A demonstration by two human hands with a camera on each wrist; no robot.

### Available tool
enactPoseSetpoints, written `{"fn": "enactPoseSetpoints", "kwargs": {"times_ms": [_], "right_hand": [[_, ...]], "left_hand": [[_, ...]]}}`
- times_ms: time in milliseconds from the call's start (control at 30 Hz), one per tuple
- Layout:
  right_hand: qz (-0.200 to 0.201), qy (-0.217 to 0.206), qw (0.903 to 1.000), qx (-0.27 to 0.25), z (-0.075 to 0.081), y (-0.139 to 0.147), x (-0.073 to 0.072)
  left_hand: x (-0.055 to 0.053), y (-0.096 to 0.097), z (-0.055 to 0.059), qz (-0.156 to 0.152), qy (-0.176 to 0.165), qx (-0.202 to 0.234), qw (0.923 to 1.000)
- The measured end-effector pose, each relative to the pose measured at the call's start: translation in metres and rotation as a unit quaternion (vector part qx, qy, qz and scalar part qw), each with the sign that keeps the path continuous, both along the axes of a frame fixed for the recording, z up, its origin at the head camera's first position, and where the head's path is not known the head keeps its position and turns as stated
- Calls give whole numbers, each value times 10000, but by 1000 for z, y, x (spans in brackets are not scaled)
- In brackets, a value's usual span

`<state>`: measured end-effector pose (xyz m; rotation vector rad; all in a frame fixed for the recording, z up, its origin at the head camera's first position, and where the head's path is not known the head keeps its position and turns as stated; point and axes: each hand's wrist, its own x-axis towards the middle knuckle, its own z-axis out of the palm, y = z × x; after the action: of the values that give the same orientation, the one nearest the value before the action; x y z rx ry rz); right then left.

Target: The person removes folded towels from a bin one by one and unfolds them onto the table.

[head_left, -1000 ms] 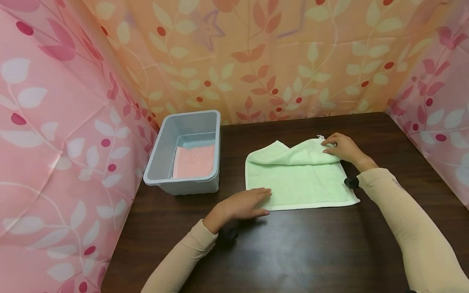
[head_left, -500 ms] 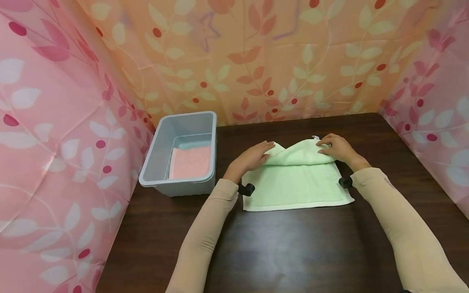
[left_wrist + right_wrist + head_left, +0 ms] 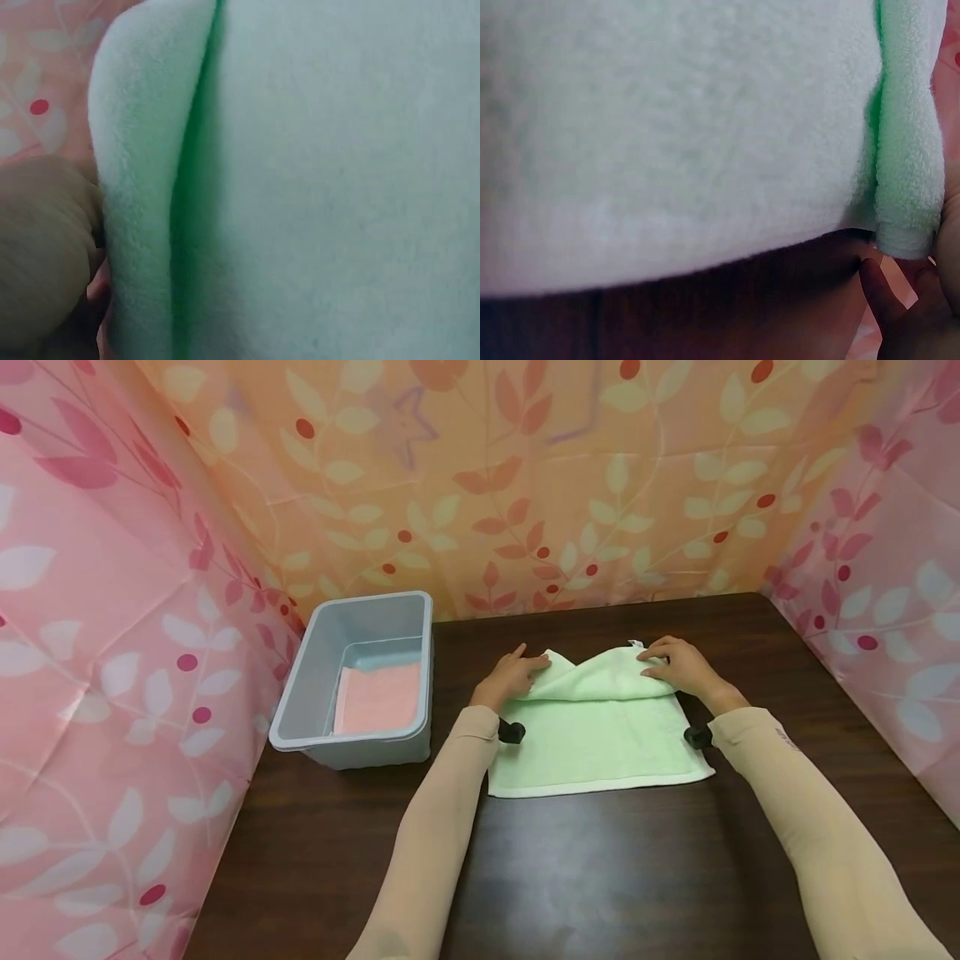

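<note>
A pale green towel (image 3: 600, 739) lies on the dark table, its far edge turned up and over toward me in a loose fold (image 3: 611, 675). At the left end of that fold, my left hand (image 3: 510, 681) touches the cloth with extended fingers. My right hand (image 3: 684, 667) pinches the far right corner with bent fingers, near a small white tag (image 3: 636, 644). Up close in the left wrist view, the raised fold (image 3: 142, 150) stands beside the hand (image 3: 41, 247). The right wrist view shows the fold's end (image 3: 907, 150) against the fingers (image 3: 881, 296).
A grey-blue plastic bin (image 3: 382, 747) stands on the left of the dark wooden table (image 3: 570, 877). Inside it lies a folded pink towel (image 3: 378, 697). Flowered curtains (image 3: 480, 485) hang behind the table and at both sides.
My left hand has moved from the towel's near left corner up to the left end of the fold. The right hand stays at the far right corner. The head view has shifted slightly.
</note>
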<state>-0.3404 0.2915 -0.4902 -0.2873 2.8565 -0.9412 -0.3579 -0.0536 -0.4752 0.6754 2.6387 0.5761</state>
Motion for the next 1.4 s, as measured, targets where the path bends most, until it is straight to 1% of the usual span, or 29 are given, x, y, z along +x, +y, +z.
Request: {"fn": "enactPoseSetpoints", "kwargs": {"times_ms": [33,67,267,400,467,500,567,733,833,1000,1067,1167,1300,1400], "right_hand": [[-9,9,10000,-5,0,0,0],[-12,17,10000,-20,0,0,1],[-3,61,10000,-15,-2,1,-1],[-24,26,10000,23,-2,1,-1],[-18,9,10000,23,-1,1,-2],[-22,0,10000,16,-1,1,-2],[-25,-19,10000,22,-1,1,-2],[-29,-57,10000,42,-2,1,-2],[-39,-47,10000,71,-2,1,-2],[-56,-54,9999,137,-4,3,-2],[-58,-65,9999,135,-4,3,-2],[-76,-66,9999,125,-3,2,-2],[-169,80,9998,51,-3,0,0],[-359,496,9981,-44,-3,0,6]], "left_hand": [[1,-1,0,23,-4,-30,10000],[2,-2,0,-4,74,-55,10000],[3,-6,0,161,171,-131,9996],[3,-10,0,384,74,-126,9992],[2,-12,1,563,46,-140,9983],[2,-13,1,674,48,-165,9976],[1,-15,0,790,146,-291,9963],[-1,-19,-1,918,478,-756,9918],[-1,-20,-1,1080,536,-1025,9874],[0,-21,0,1507,579,-1258,9788],[1,-20,0,1600,608,-1275,9770],[0,-19,-1,1645,615,-1289,9760],[1,-18,0,1660,585,-1296,9758],[1,-18,1,1660,552,-1314,9758]]}}
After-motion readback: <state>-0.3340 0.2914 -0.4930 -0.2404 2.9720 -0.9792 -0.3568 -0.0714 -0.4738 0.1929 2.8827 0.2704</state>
